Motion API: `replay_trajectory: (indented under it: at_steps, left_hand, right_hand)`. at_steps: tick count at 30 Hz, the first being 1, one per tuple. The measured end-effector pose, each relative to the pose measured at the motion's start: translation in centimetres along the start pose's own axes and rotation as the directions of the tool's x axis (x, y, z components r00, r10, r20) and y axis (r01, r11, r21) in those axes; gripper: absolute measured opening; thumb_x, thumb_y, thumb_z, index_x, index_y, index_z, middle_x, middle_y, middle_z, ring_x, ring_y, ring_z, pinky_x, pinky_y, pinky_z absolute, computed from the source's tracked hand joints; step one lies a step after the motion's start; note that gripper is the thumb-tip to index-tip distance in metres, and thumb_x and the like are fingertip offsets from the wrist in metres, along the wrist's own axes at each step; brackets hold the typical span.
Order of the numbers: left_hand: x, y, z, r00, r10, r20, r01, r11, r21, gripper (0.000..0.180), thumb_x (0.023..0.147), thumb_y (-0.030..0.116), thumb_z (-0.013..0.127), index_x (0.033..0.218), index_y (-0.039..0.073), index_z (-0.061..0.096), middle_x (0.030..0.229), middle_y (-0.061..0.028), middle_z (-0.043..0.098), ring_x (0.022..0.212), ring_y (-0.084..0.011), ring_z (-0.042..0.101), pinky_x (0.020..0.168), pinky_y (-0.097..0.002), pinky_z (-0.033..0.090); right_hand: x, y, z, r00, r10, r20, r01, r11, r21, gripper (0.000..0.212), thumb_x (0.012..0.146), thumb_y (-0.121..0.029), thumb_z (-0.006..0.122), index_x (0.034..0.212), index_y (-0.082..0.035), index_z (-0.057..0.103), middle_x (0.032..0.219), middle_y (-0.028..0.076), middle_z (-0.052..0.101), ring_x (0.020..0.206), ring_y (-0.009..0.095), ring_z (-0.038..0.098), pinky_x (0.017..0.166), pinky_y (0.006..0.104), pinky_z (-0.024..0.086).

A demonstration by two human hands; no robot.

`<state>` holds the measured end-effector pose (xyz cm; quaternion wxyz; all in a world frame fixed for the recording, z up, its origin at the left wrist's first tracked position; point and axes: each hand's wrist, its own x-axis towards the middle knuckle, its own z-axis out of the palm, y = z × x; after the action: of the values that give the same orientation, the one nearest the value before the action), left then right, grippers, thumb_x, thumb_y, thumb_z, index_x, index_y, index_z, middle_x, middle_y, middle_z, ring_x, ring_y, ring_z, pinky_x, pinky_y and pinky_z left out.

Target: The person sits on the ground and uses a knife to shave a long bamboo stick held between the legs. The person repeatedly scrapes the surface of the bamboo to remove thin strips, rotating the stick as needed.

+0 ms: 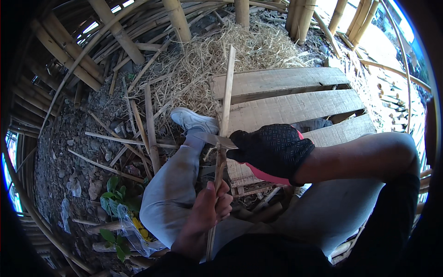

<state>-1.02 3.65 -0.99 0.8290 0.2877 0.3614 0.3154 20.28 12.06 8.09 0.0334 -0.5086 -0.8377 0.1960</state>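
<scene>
A long bamboo strip [226, 99] runs upright through the middle of the view, from my lap out past the near end of a straw pile. My bare left hand [213, 205] is closed around its lower part, above my left thigh. On my right hand [272, 147] is a black patterned glove with pink edging, its fingers wrapped round a knife whose handle is hidden. The metal knife blade [210, 138] points left and lies across the strip, touching it above my left hand.
A slatted wooden pallet [286, 108] lies in front of my right arm. Bamboo shavings [203, 64] heap up behind it. Split bamboo pieces [150, 124] litter the stony ground at left, near a plant [113, 196] and a plastic bag [138, 233]. Bamboo posts [176, 18] stand beyond.
</scene>
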Motion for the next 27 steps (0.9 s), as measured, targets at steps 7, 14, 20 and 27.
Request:
replay_trajectory:
  at_steps: [7, 14, 20, 27]
  left_hand:
    - [0.7, -0.2, 0.2, 0.999, -0.036, -0.011, 0.036, 0.999, 0.002, 0.051, 0.105, 0.064, 0.031, 0.093, 0.016, 0.038, 0.056, 0.0058, 0.029, 0.042, -0.0054, 0.027, 0.042, -0.0239, 0.024]
    - [0.5, 0.2, -0.4, 0.999, 0.044, -0.020, -0.044, 0.999, 0.008, 0.051, 0.106, 0.064, 0.030, 0.094, 0.015, 0.039, 0.057, 0.0058, 0.031, 0.041, -0.0053, 0.027, 0.042, -0.0235, 0.024]
    - [-0.3, 0.2, 0.4, 0.997, 0.073, -0.019, -0.072, 0.996, 0.046, 0.049, 0.107, 0.061, 0.029, 0.094, 0.015, 0.038, 0.059, 0.0060, 0.029, 0.044, -0.0050, 0.025, 0.044, -0.0240, 0.022]
    - [0.0, -0.3, 0.5, 0.999, -0.039, 0.011, 0.039, 0.999, 0.003, 0.047, 0.108, 0.059, 0.028, 0.094, 0.015, 0.038, 0.059, 0.0059, 0.027, 0.046, -0.0053, 0.024, 0.045, -0.0248, 0.022]
  right_hand:
    - [1.4, 2.2, 0.7, 0.967, -0.086, 0.241, -0.001, 0.940, 0.340, 0.040, 0.102, -0.043, 0.055, 0.113, -0.007, 0.067, 0.094, 0.022, 0.072, 0.095, 0.038, 0.070, 0.081, 0.0460, 0.055]
    - [1.7, 1.4, -2.4, 0.999, 0.030, -0.033, -0.031, 0.999, -0.041, 0.039, 0.100, -0.045, 0.056, 0.110, -0.010, 0.070, 0.094, 0.018, 0.073, 0.088, 0.037, 0.071, 0.078, 0.0482, 0.055]
    - [-1.4, 0.0, 1.0, 0.975, -0.107, -0.196, 0.088, 0.991, -0.103, 0.030, 0.097, -0.035, 0.060, 0.113, -0.011, 0.068, 0.085, 0.015, 0.071, 0.080, 0.034, 0.072, 0.069, 0.0469, 0.056]
    - [-0.8, 0.2, 1.7, 0.998, -0.005, -0.068, 0.005, 1.000, -0.003, 0.031, 0.099, -0.035, 0.057, 0.110, -0.010, 0.071, 0.090, 0.014, 0.073, 0.081, 0.033, 0.073, 0.069, 0.0461, 0.057]
